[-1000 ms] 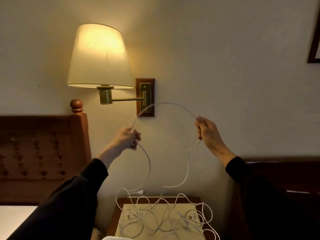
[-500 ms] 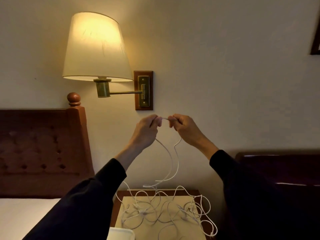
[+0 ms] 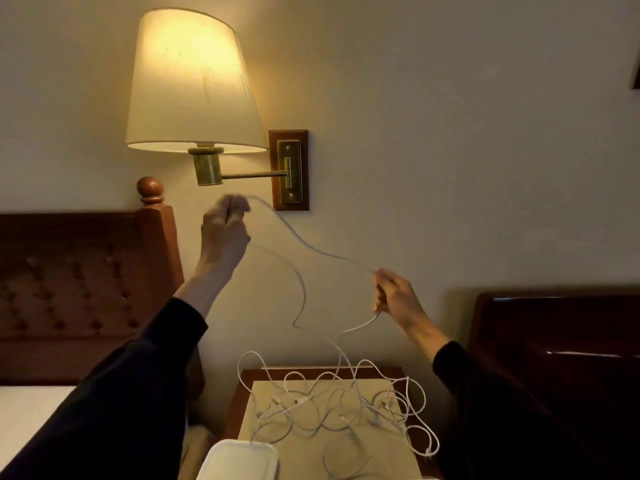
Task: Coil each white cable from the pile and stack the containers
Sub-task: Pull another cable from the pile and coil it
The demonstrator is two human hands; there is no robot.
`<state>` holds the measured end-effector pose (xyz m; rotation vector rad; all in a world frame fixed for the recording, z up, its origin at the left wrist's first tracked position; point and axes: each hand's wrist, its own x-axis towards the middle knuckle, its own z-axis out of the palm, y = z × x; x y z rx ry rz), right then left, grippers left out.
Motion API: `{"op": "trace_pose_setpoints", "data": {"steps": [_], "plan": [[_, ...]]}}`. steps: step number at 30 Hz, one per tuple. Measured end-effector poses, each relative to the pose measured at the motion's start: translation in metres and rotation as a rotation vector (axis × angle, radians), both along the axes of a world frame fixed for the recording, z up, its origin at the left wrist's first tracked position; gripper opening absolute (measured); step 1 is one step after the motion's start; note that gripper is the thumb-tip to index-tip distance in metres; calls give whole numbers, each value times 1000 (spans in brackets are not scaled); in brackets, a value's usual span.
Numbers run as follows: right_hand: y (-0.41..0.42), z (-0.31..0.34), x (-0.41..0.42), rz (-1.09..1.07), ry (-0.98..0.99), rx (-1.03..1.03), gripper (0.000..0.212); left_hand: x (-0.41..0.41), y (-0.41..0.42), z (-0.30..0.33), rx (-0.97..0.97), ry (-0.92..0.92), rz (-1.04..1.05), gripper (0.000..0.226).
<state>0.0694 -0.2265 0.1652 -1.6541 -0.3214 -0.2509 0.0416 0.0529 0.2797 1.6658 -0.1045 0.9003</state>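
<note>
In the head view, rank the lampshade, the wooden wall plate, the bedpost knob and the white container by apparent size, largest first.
1. lampshade
2. white container, though cut off by the frame and nearest the camera, so unsure
3. wooden wall plate
4. bedpost knob

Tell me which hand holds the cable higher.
The left hand, raised beside the lamp bracket. The right hand grips the same cable lower, nearer the pile.

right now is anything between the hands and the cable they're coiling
Nothing visible: the left hand and right hand already grip the white cable, which hangs down to the pile.
</note>
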Motion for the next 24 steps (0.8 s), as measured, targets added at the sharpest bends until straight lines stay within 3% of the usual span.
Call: {"op": "trace_pose_setpoints", "data": {"steps": [1,3,4,5,7,9,10,14,19,24], "plan": [[-3,10,0,-22,-14,29,32,8,13,-14,114,221,26,28],[-3,34,-1,-104,-90,6,33,12,25,-42,555,775,29,22],[0,46,-1,-144,-135,-41,34,8,24,-53,788,958,47,20],[4,56,-2,-166,-179,-100,35,4,20,-62,948,985,102,25],[16,72,-5,-140,-245,-224,35,-4,-2,-68,905,632,104,41],[27,83,-10,-78,-284,-320,34,-19,-38,-61,724,202,-86,50],[32,87,-12,-54,-305,-356,34,-25,-55,-55,693,120,-170,51],[35,94,-21,11,-326,-405,34,-27,-85,-40,497,160,-334,23],[13,62,-26,91,-249,-292,37,-28,-72,-21,470,-82,20,26],[1,33,-32,210,-100,-159,37,-24,-47,-13,392,-172,177,26]]}}
